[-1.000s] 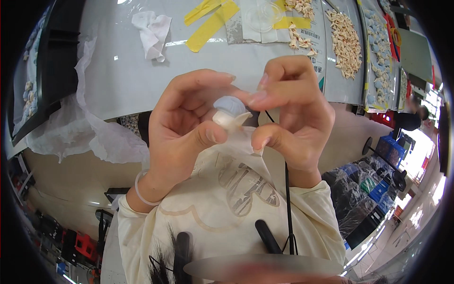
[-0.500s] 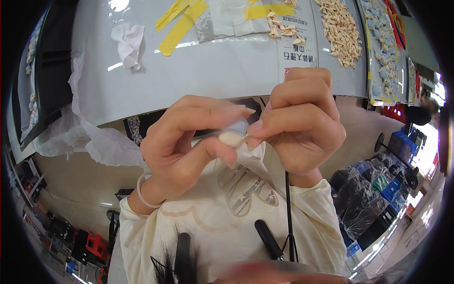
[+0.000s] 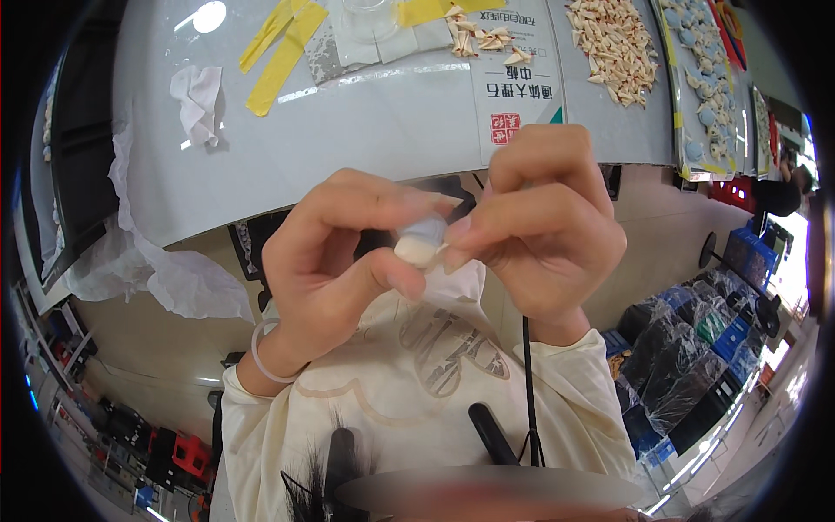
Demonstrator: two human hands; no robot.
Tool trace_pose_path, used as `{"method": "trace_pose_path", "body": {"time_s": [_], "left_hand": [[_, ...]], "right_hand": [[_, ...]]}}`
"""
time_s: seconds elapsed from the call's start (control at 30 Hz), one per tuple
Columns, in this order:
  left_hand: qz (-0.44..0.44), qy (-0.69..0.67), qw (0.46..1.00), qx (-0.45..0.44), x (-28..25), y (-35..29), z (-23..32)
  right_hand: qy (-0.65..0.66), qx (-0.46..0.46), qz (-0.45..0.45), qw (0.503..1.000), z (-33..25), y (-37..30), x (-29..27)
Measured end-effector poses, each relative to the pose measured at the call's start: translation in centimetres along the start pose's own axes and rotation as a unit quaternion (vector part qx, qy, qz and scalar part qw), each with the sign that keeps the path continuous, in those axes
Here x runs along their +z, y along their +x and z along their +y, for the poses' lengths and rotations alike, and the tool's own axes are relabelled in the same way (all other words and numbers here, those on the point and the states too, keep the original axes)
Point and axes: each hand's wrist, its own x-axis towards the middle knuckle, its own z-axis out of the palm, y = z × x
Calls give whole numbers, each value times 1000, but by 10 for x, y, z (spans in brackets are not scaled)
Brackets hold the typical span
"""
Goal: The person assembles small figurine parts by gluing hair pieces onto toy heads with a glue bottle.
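In the head view, the left hand [image 3: 304, 261] holds a small, round blue-and-cream piece [image 3: 417, 250] between thumb and fingers, and the right hand [image 3: 557, 235] pinches its right edge. It is between the tabletop [image 3: 348, 130] and the cream shirt [image 3: 374, 374].

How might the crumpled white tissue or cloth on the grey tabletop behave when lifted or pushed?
The tissue or cloth would probably hang limp, given its loose folds. It looks thin, so likely light. Its uneven shape makes rolling unlikely.

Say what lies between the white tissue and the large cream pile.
In the head view, yellow tape strips, a sheet bearing a clear round item, and loose cream pieces.
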Motion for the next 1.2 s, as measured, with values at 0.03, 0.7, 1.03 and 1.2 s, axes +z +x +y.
{"method": "trace_pose_path", "body": {"time_s": [0.03,0.7,1.03,1.2], "left_hand": [[0,2,1000,0,1,0,0],[-4,-158,963,-218,17,8,19],[-27,-14,991,-129,-12,-21,43],[-6,44,989,-141,-22,-23,58]], "right_hand": [[48,44,1,998,1,-1,1],[-194,-58,-17,979,-6,-4,-3],[-91,129,333,930,43,12,-147],[-328,266,214,881,68,20,-200]]}}
